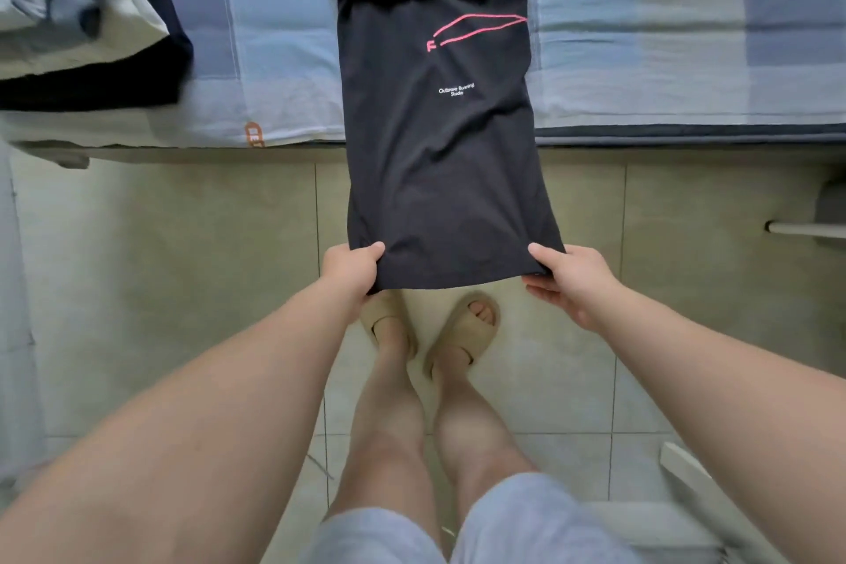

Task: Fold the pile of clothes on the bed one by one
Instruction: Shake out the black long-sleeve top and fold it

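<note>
At far left, a pile (68, 14) of clothes, pale over dark, lies on the checked bed (664, 37) close to its near edge, apparently waiting its turn. The person stands on the tiled floor (160, 289) at the bedside. The left hand (350, 270) pinches the near left corner of a black shirt (439, 151), thumb on top and fingers curled beneath. The shirt, already narrowed to a long strip with its pink logo facing up, rests its far end on the bed. Its near end is held taut out over the floor, likely so the hem can be carried up toward the collar for the next fold. The right hand (567, 284) grips the near right corner the same way.
</note>
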A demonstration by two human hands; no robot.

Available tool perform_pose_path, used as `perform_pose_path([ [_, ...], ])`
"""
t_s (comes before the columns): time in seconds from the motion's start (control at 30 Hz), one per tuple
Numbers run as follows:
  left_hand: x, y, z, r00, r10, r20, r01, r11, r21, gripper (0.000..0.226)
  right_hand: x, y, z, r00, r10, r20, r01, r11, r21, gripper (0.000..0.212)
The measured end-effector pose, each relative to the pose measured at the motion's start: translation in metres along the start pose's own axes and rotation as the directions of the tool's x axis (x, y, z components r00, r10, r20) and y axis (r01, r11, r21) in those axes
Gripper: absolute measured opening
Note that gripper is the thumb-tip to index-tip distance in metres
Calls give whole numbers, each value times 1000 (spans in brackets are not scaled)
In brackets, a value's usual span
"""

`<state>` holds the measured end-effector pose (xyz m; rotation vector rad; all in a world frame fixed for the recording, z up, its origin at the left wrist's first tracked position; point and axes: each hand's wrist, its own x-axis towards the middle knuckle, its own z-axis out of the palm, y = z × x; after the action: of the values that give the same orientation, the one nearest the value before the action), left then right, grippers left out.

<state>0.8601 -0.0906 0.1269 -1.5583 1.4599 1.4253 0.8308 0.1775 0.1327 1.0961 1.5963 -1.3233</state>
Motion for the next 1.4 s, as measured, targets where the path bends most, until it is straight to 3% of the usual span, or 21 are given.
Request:
perform_pose_path([
  [0.13, -50, -5, -21, 985, -149, 86, 151, 988, -26, 25, -48, -4, -13, 999, 29, -28, -30, 1000, -1, 10],
  [0.27, -82, 35, -30, 972, -200, 121, 214, 969, -122, 19, -78, -58, -17, 997, -2, -71, 2, 1000, 1, 6],
  [0.43, -91, 149, -24, 981, -95, 171, 135, 962, -236, 8, -84, -180, 2, 985, -94, -142, 98, 995, 26, 4],
  [0.67, -40, 338, -9, 980, -25, 198, 111, 895, -432, 23, -32, -363, 48, 984, -138, -111, 155, 975, 159, 12],
  [0.83, 18, 439, 10, 980, 10, 199, 64, 929, -364, 14, 33, -452, 88, 985, -111, -134, 131, 979, 154, 12],
  [1.0, 90, 494, 36, 971, 63, 231, 11, 953, -304, 19, 114, -503, 111, 983, -107, -150, 133, 975, 176, 21],
  [1.07, 111, 499, 47, 965, 125, 230, -55, 955, -291, 23, 143, -508, 117, 983, -121, -137, 142, 977, 156, 30],
  [1.13, 128, 488, 58, 954, 254, 158, -237, 964, -116, 31, 164, -498, 122, 974, -189, -120, 195, 980, 35, 34],
  [1.17, 139, 477, 62, 922, 372, 111, -382, 919, 96, 32, 175, -487, 124, 953, -273, -131, 258, 959, -120, 37],
  [1.2, 149, 464, 66, 852, 510, 121, -516, 777, 361, 35, 185, -475, 124, 915, -389, -111, 334, 881, -336, 43],
  [1.23, 159, 449, 69, 766, 611, 201, -590, 544, 596, 41, 196, -460, 123, 870, -491, -39, 385, 728, -566, 52],
  [1.27, 169, 436, 74, 696, 652, 301, -604, 304, 736, 47, 205, -446, 123, 831, -555, 42, 402, 547, -734, 59],
  [1.3, 181, 425, 78, 651, 658, 378, -593, 129, 795, 54, 216, -436, 122, 805, -585, 99, 397, 407, -823, 65],
  [1.33, 191, 418, 83, 635, 650, 417, -577, 41, 815, 60, 228, -428, 122, 792, -596, 133, 387, 320, -865, 68],
  [1.4, 216, 405, 91, 623, 654, 429, -568, 1, 823, 68, 254, -415, 121, 782, -602, 161, 353, 214, -911, 71],
])
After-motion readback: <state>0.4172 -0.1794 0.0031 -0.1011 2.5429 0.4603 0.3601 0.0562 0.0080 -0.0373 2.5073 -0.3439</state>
